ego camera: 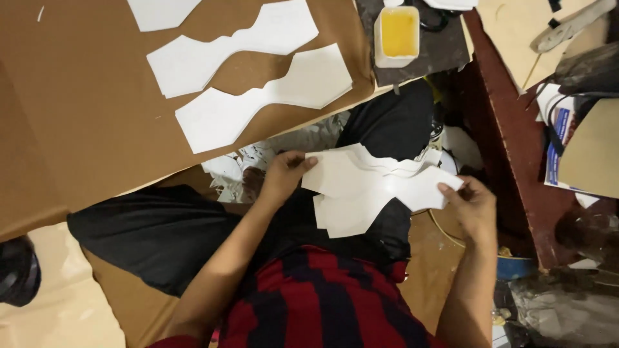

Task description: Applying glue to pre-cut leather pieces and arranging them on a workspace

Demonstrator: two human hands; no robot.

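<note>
A stack of white cut-out pieces [367,190] with wavy edges hangs over my lap, held by both hands. My left hand [284,173] pinches its left edge with thumb on top. My right hand [471,206] grips its right corner. On the brown board [77,116] in front lie two similar white shaped pieces [258,96] side by side, with part of another at the top edge. I sit with black trousers and a red and dark checked shirt.
A white tub of yellow glue [398,33] stands on a dark mat at the board's far right. White paper scraps [251,161] lie under the board's edge. A dark red wooden bench [516,129] with papers and clutter stands to the right. A round tin [509,261] sits below it.
</note>
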